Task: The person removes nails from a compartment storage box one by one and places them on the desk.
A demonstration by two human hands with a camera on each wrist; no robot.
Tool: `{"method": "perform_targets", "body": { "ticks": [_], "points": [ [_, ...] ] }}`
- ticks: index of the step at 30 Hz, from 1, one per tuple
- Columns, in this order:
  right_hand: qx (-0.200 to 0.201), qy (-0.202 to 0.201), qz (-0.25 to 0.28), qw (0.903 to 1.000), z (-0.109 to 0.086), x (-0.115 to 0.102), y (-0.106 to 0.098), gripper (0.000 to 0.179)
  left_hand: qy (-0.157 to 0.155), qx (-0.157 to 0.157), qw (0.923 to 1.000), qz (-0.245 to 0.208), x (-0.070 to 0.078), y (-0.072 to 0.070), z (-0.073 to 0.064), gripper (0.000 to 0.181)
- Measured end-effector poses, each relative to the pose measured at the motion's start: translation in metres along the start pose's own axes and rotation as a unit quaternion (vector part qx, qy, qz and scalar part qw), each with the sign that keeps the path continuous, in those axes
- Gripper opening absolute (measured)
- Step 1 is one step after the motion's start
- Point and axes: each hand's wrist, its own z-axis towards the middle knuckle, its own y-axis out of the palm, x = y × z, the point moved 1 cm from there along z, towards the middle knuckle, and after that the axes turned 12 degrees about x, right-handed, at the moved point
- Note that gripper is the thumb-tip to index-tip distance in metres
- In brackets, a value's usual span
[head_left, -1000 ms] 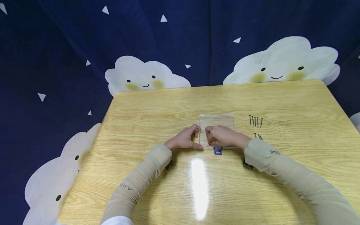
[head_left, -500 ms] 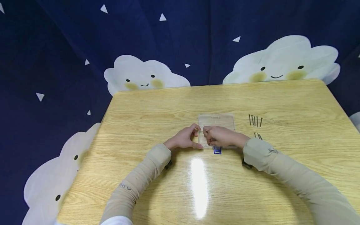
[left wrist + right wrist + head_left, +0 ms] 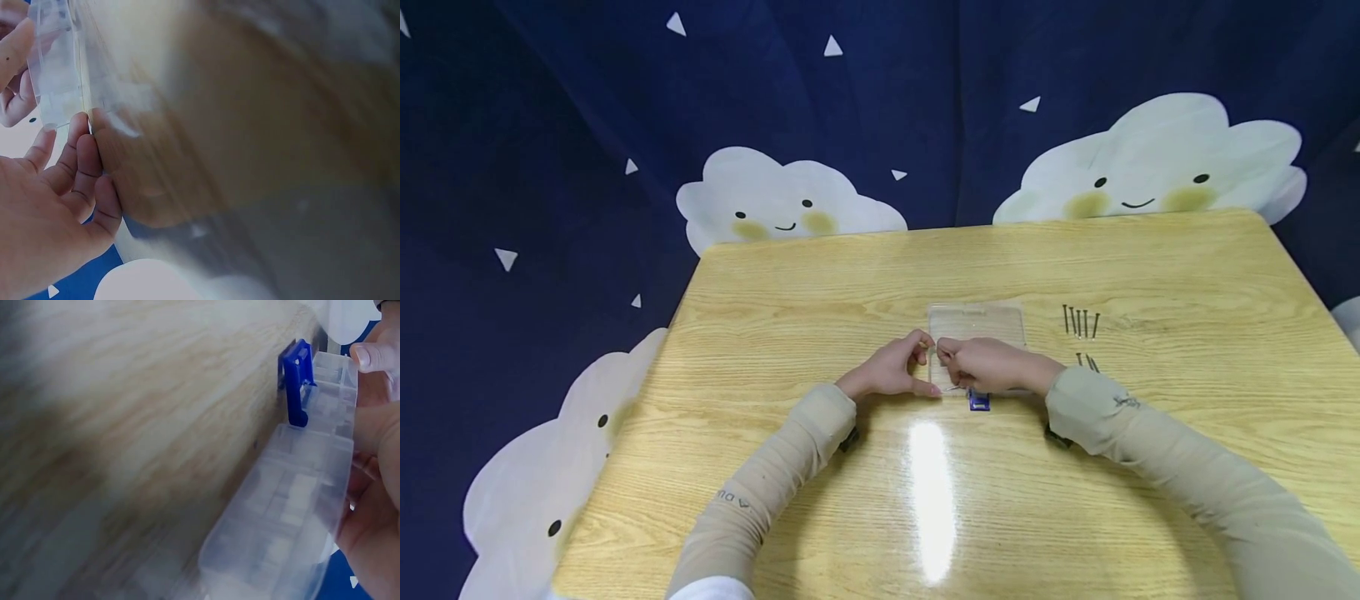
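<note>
The left hand [image 3: 895, 367], loosely spread, touches a clear rectangular plastic box [image 3: 981, 323] on its left. The right hand [image 3: 987, 363] curls over its near part, any hold unclear.

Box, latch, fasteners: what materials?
Box: likely plastic, smooth, slightly cloudy; its walls are see-through. Latch: likely plastic, opaque blue, moulded-looking. Fasteners: probably metal, slim dark shafts with heads; finish too small to tell.

Both sleeves [image 3: 1187, 471] are beige with dark print [image 3: 733, 499]; a black box [image 3: 849, 439] sits under each cuff [image 3: 825, 417].
</note>
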Motion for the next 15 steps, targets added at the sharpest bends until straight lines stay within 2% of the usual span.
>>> {"method": "perform_targets", "body": {
  "ticks": [6,9,11,15],
  "points": [
    [0.008,-0.005,0.034,0.9994,-0.002,0.006,0.000,0.011,0.000,-0.004,1.0000,0.001,-0.002,0.000,0.000,0.062],
    [-0.001,-0.012,0.055,0.9984,0.000,0.012,-0.001,0.004,-0.004,-0.004,1.0000,0.006,-0.001,-0.001,0.000,0.063],
    [-0.019,-0.017,0.072,0.9970,0.002,0.015,-0.003,0.007,-0.009,-0.005,0.9999,0.008,-0.001,-0.001,0.000,0.063],
    [-0.088,-0.024,0.092,0.9916,0.012,0.019,-0.007,0.020,-0.009,-0.005,0.9999,0.006,0.000,0.000,0.000,0.064]
  ]
}}
